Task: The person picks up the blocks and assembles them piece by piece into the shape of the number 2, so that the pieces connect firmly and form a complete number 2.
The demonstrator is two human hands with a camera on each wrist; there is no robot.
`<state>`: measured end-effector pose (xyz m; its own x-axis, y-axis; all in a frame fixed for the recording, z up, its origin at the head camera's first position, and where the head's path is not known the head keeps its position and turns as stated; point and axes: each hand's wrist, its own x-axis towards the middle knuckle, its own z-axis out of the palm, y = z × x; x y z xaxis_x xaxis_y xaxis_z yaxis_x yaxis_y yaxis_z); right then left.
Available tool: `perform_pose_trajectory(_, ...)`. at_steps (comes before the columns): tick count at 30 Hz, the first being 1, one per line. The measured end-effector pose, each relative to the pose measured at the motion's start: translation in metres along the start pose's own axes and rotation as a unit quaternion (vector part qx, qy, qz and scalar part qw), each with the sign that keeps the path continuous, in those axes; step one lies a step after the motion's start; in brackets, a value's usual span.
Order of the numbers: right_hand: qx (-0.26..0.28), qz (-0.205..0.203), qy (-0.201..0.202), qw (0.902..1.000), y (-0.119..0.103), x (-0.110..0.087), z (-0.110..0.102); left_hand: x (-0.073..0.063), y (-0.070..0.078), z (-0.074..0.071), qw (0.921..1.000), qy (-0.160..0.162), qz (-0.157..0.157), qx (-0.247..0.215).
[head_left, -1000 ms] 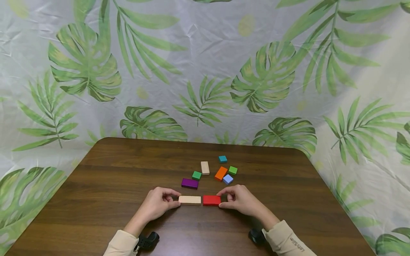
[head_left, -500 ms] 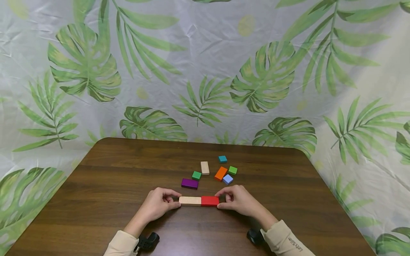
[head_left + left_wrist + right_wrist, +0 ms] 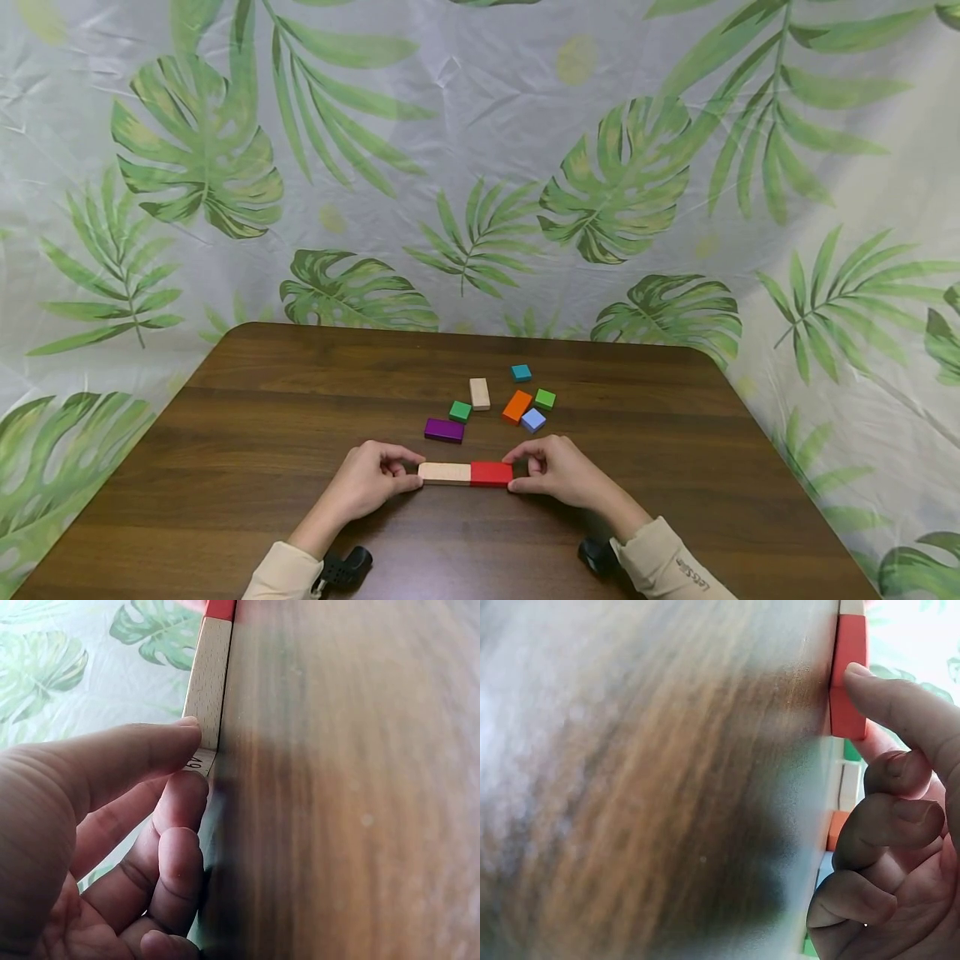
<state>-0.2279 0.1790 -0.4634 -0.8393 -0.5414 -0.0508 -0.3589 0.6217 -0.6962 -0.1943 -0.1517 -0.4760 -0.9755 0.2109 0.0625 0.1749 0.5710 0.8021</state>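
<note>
Two blocks lie end to end on the wooden table [image 3: 300, 400], touching in one straight row. The left one is a plain wooden block [image 3: 445, 473], the right one a red block [image 3: 491, 474]. My left hand [image 3: 372, 479] pinches the plain block's outer end between thumb and fingers; in the left wrist view a small dark marking shows on the end face of this wooden block [image 3: 206, 690]. At the opposite end, my right hand [image 3: 558, 472] pinches the red block [image 3: 851, 667], its other fingers curled beneath the palm in the right wrist view.
Beyond the row lie several loose blocks: purple [image 3: 444, 430], green [image 3: 461, 411], plain wood [image 3: 480, 394], orange [image 3: 517, 407], light blue [image 3: 533, 420], light green [image 3: 545, 400] and teal [image 3: 521, 373]. A leaf-patterned cloth [image 3: 495, 150] hangs behind the table.
The red block has slid left with my right hand, closing the gap to the plain block. The joined row then shifted slightly toward me. My left hand has barely moved.
</note>
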Motion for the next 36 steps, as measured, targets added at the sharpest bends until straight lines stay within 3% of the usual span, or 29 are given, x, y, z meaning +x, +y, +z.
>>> perform_pose_trajectory(36,0.005,0.001,-0.009,0.9999,0.0024,0.0015,-0.0037,-0.0003,-0.0026,-0.0019,0.9998,-0.012,-0.003,-0.016)
